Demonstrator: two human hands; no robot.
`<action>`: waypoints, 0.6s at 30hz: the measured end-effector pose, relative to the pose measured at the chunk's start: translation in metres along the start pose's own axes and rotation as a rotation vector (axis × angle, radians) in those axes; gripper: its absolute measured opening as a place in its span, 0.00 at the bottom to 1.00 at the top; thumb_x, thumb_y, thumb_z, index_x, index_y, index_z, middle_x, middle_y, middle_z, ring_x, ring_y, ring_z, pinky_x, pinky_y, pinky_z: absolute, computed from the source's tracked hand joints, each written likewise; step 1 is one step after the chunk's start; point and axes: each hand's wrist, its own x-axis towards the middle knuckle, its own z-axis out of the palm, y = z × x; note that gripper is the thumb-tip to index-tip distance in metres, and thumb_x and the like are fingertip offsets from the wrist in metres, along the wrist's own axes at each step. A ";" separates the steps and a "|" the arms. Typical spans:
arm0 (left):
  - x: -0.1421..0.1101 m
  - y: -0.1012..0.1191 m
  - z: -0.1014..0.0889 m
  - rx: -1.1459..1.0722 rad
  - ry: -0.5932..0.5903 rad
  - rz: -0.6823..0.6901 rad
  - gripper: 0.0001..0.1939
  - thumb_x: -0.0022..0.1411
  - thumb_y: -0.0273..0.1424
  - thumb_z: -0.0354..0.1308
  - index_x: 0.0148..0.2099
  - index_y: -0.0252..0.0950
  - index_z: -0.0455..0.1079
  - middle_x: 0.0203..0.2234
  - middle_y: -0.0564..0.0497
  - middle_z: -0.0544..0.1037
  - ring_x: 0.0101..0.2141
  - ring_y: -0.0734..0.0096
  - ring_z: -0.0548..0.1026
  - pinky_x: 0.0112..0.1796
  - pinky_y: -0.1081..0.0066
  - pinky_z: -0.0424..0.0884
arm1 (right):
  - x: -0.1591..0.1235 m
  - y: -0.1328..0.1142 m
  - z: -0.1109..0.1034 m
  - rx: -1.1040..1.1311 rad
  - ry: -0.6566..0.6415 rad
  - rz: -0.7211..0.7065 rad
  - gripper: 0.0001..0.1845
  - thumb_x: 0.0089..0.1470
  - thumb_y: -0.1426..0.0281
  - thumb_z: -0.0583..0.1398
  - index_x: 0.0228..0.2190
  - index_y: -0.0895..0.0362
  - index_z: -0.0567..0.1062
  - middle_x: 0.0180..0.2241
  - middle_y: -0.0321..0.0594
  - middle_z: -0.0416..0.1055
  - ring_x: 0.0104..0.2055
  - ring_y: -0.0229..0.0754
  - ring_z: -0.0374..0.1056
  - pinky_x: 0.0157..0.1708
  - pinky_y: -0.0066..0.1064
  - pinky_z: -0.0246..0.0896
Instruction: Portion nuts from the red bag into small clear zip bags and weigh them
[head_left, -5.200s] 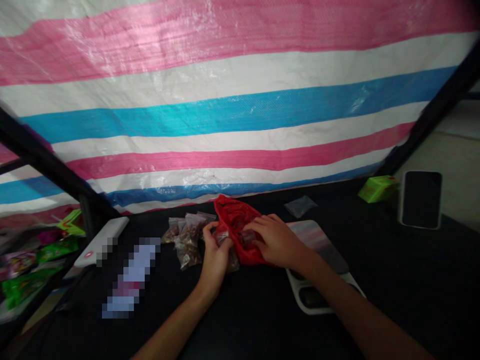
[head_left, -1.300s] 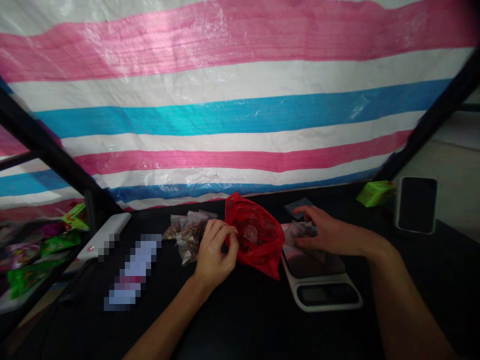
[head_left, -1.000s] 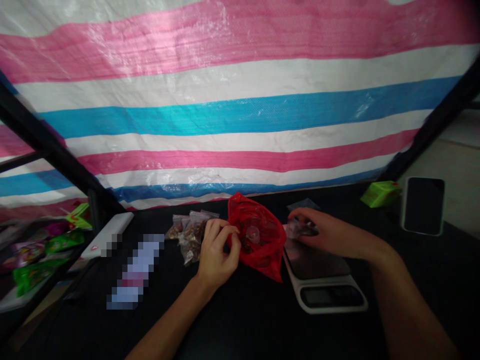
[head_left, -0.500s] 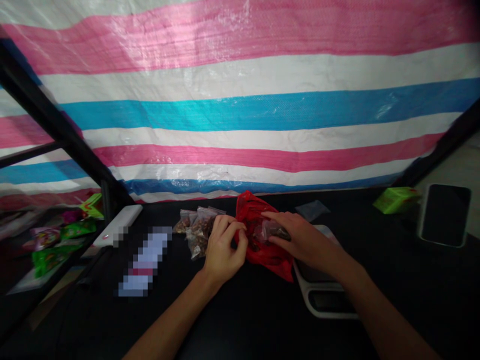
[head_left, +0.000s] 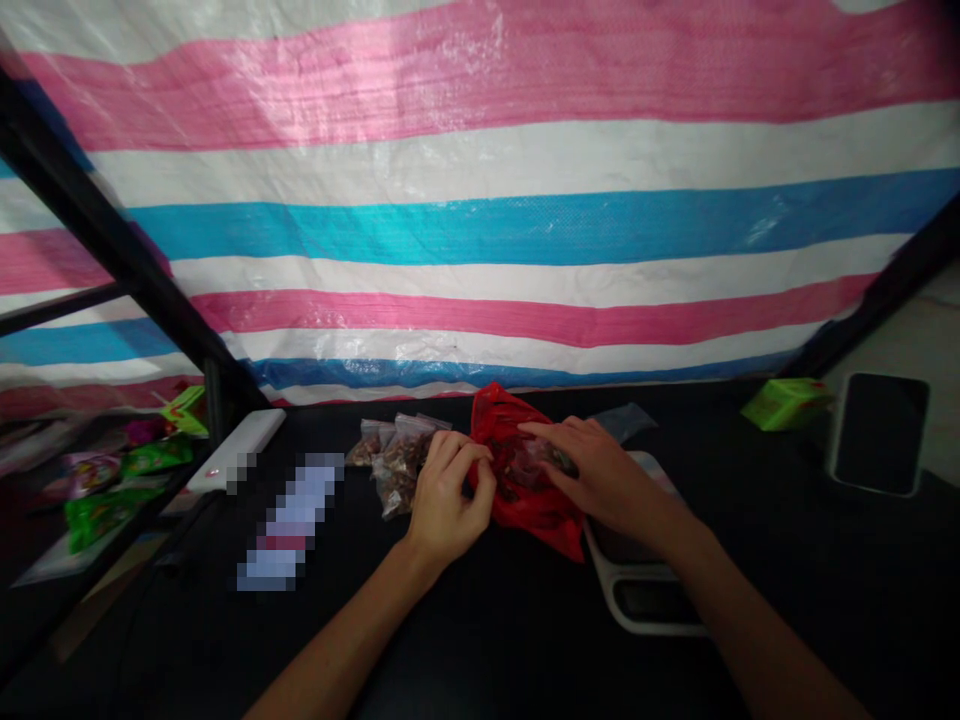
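Your bench (head_left: 480, 650) in dim shadow, glare on the striped sheet (head_left: 480, 225) before you, fine detail soft.

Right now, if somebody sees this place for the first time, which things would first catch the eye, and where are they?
Probably the sheet with pink, white and blue stripes, which fills the upper picture behind the black table. Next, likely, the red bag in the middle, with the left hand at its left edge and the right hand over its opening. At right, a bright green box also stands out.

Open, crumpled red plastic bag (head_left: 529, 513) on the black table (head_left: 487, 640).
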 end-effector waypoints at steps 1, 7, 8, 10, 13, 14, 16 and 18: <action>0.000 0.000 0.000 -0.001 -0.001 0.001 0.08 0.67 0.22 0.54 0.40 0.39 0.70 0.34 0.49 0.74 0.41 0.62 0.70 0.43 0.60 0.69 | 0.000 0.000 0.000 0.010 -0.002 0.004 0.32 0.59 0.76 0.61 0.63 0.45 0.67 0.55 0.41 0.75 0.51 0.52 0.70 0.52 0.48 0.65; 0.000 0.000 0.000 0.006 -0.007 0.001 0.08 0.66 0.22 0.54 0.40 0.39 0.71 0.34 0.49 0.73 0.40 0.62 0.70 0.42 0.61 0.69 | 0.000 -0.004 -0.001 0.085 0.011 0.051 0.26 0.59 0.75 0.61 0.58 0.47 0.71 0.54 0.41 0.76 0.53 0.51 0.71 0.56 0.48 0.63; 0.000 0.000 0.000 0.006 -0.013 -0.001 0.08 0.67 0.22 0.54 0.40 0.39 0.71 0.34 0.49 0.73 0.40 0.62 0.70 0.42 0.61 0.69 | 0.000 -0.005 -0.002 0.091 0.016 0.052 0.25 0.60 0.74 0.61 0.58 0.47 0.71 0.54 0.42 0.76 0.53 0.51 0.71 0.57 0.48 0.62; 0.000 0.001 0.000 0.003 -0.017 -0.004 0.07 0.67 0.22 0.54 0.40 0.39 0.70 0.34 0.49 0.73 0.40 0.62 0.70 0.42 0.61 0.69 | 0.001 -0.005 -0.006 0.097 0.021 0.062 0.25 0.60 0.73 0.61 0.58 0.47 0.71 0.54 0.42 0.76 0.54 0.51 0.70 0.58 0.49 0.61; 0.000 0.000 0.000 0.002 -0.009 -0.004 0.08 0.67 0.22 0.54 0.40 0.39 0.71 0.34 0.49 0.74 0.40 0.62 0.70 0.42 0.61 0.69 | -0.003 0.000 -0.018 0.163 -0.027 0.132 0.21 0.59 0.69 0.63 0.55 0.49 0.75 0.50 0.42 0.78 0.49 0.50 0.72 0.53 0.45 0.65; 0.000 0.000 0.000 0.002 -0.007 -0.003 0.08 0.66 0.22 0.54 0.40 0.39 0.71 0.34 0.49 0.74 0.40 0.62 0.70 0.42 0.61 0.69 | -0.006 0.003 -0.025 0.215 -0.072 0.172 0.20 0.60 0.66 0.63 0.54 0.49 0.76 0.48 0.42 0.79 0.47 0.49 0.73 0.50 0.43 0.67; 0.000 0.000 0.000 0.003 -0.008 0.001 0.08 0.66 0.22 0.54 0.40 0.39 0.71 0.34 0.49 0.73 0.40 0.62 0.70 0.42 0.61 0.68 | -0.015 0.013 -0.040 0.343 -0.200 0.261 0.21 0.62 0.60 0.62 0.55 0.49 0.75 0.46 0.41 0.79 0.45 0.48 0.74 0.45 0.39 0.70; 0.000 -0.001 0.001 -0.002 -0.007 0.010 0.07 0.67 0.22 0.54 0.40 0.38 0.71 0.34 0.49 0.73 0.40 0.62 0.70 0.42 0.61 0.68 | -0.026 0.025 -0.055 0.421 -0.289 0.350 0.23 0.62 0.56 0.61 0.56 0.50 0.74 0.46 0.41 0.79 0.46 0.49 0.75 0.45 0.38 0.71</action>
